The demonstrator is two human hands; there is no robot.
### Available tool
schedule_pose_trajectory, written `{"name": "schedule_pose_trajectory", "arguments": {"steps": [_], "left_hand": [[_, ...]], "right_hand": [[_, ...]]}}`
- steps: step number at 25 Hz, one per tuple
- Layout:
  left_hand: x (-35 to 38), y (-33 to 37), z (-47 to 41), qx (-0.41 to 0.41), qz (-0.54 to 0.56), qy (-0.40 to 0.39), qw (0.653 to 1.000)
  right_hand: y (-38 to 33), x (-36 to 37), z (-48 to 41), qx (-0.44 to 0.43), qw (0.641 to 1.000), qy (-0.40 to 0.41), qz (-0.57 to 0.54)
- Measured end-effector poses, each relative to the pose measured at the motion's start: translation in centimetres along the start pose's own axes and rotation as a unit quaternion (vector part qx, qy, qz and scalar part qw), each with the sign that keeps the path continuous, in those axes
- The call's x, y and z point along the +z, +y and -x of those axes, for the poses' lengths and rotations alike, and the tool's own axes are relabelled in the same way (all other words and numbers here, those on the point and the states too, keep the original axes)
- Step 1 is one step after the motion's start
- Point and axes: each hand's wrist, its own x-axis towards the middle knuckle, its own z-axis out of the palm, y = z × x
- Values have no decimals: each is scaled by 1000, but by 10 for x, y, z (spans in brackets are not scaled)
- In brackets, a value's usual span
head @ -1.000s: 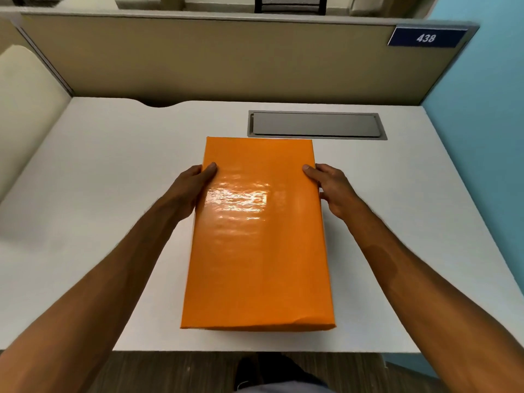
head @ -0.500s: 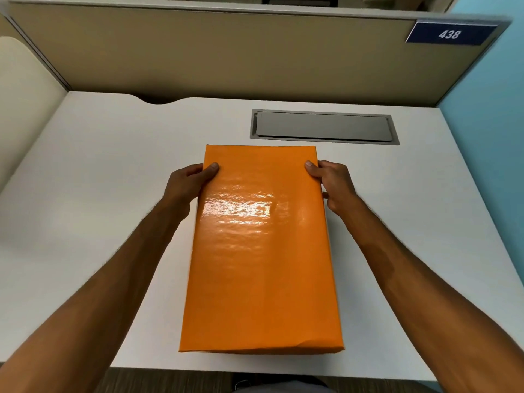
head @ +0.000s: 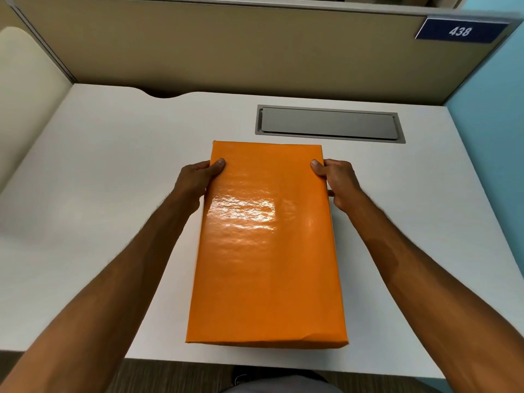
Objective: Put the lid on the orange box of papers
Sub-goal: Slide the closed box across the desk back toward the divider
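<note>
A glossy orange rectangular lid (head: pixel 266 245), its wrapped paper surface faintly rippled and catching a bright glare, covers the box on the smooth white desk (head: pixel 99 171), its near end close to the front edge. The left hand (head: pixel 195 180) and right hand (head: pixel 338 181) clasp its long sides near the far corners, thumbs on top, each grip pinching the lid's edge. Beyond lies a flat grey metal cable hatch (head: pixel 329 123); a navy plate (head: pixel 460 30) reads 438.
</note>
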Motion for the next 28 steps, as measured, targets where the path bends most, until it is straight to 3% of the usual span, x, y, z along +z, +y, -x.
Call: {"name": "schedule_pose_trajectory", "arguments": {"steps": [6, 14, 28], "left_hand": [[0, -4, 13, 23, -71, 27, 997], [-20, -37, 71, 63, -121, -74, 988], [-48, -65, 148, -7, -130, -173, 976]], "right_hand": [[2, -2, 19, -19, 999, 30, 41], [31, -8, 82, -33, 999, 2, 40], [71, -16, 179, 22, 999, -27, 7]]}}
